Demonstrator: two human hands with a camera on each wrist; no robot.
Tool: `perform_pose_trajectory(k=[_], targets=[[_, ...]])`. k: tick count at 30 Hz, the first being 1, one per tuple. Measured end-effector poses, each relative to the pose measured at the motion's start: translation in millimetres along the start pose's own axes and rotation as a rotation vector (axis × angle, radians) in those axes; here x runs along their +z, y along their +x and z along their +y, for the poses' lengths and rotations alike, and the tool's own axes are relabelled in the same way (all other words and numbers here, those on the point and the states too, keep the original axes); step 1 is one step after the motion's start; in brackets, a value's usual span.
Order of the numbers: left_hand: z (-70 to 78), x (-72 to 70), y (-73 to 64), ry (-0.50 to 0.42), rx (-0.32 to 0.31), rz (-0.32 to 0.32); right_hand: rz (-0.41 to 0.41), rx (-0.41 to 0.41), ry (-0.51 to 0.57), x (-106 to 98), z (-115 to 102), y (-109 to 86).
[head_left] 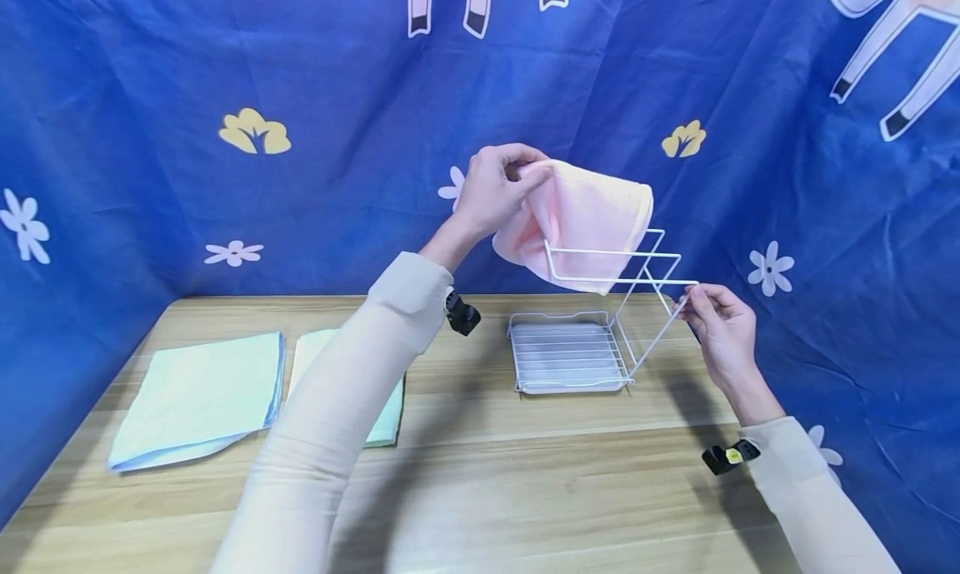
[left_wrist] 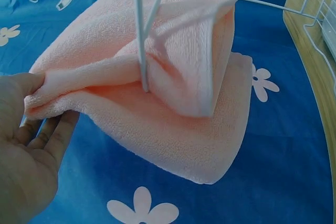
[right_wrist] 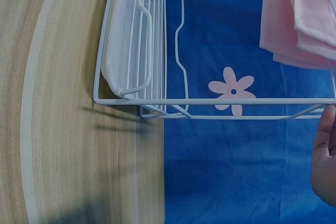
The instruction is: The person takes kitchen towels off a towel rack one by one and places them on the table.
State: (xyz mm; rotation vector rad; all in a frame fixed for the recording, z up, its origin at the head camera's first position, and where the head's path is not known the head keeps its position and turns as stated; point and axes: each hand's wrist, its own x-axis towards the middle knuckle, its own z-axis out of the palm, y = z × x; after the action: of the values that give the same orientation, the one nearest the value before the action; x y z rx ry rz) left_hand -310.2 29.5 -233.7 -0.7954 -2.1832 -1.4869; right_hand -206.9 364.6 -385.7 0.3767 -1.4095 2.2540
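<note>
A pink towel (head_left: 600, 212) is bunched at one corner between the thumb and fingers of my left hand (head_left: 501, 187). In the left wrist view the folded towel (left_wrist: 184, 145) hangs around the upper bars of a white wire rack (left_wrist: 140, 35). The rack (head_left: 637, 357) stands on the wooden table, with a pale tray (head_left: 564, 349) in its base. At the rack's upper right corner, my right hand (head_left: 723, 328) pinches the wire frame. The right wrist view shows only part of that hand (right_wrist: 324, 166), at its edge.
Left on the table (head_left: 480, 491) lie a folded light blue-green towel (head_left: 202, 395) and another folded towel (head_left: 387, 416), partly hidden by my left sleeve. A blue patterned cloth (head_left: 337, 207) hangs behind the table and along its sides.
</note>
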Motion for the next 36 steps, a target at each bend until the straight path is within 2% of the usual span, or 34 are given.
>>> perform_pose_trajectory(k=[23, 30, 36], targets=[[2.5, -25.9, -2.2, -0.056, -0.005, 0.079, -0.004, -0.004, -0.007, -1, 1, -0.8], [3.1, -37.2, -4.7, -0.114, -0.066, 0.106, -0.004, -0.004, 0.0, -1, 1, -0.1], [4.1, -45.5, -7.1, -0.136, -0.035, 0.137, -0.007, -0.002, 0.0, -2, 1, -0.6]])
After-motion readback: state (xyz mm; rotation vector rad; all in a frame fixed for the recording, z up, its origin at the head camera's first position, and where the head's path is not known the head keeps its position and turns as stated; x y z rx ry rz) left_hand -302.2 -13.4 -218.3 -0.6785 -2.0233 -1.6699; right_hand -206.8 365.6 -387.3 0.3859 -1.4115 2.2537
